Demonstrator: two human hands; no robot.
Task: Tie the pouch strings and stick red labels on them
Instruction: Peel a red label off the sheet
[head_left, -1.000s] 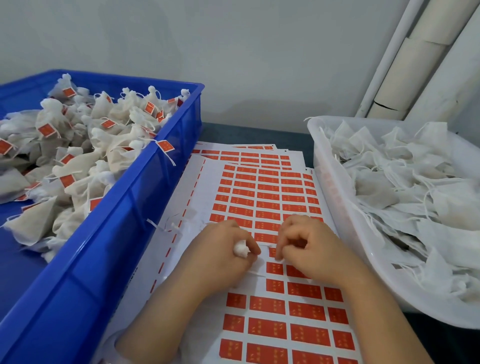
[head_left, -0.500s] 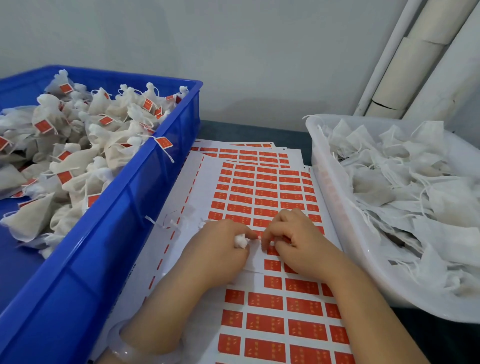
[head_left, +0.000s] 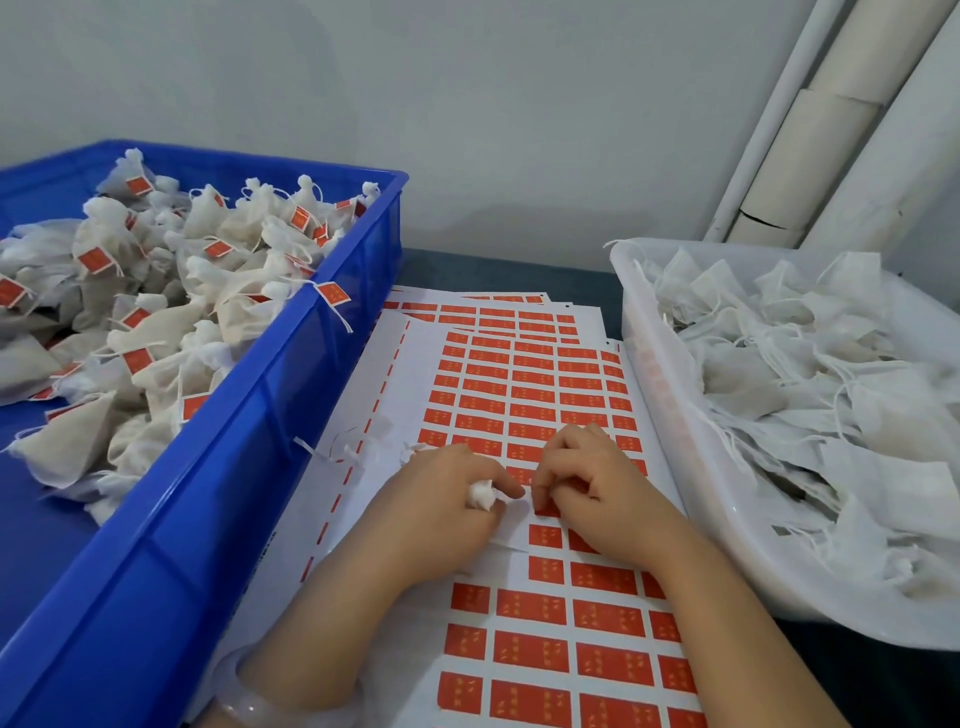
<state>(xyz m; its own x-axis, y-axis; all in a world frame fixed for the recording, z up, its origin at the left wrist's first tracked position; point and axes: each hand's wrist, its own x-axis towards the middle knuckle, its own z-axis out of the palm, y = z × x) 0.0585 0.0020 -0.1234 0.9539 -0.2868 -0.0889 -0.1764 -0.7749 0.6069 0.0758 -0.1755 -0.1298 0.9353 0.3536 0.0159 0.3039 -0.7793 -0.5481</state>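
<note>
My left hand is clamped on a small white pouch; my right hand, touching it fingertip to fingertip, pinches at a red label on the sheet beneath — the labelling step, I judge. Next the label must peel clean and fold over the string. Its gold print is too small to read. Left of my hands, the blue crate holds labelled pouches; right — the white tub of unlabelled ones.
</note>
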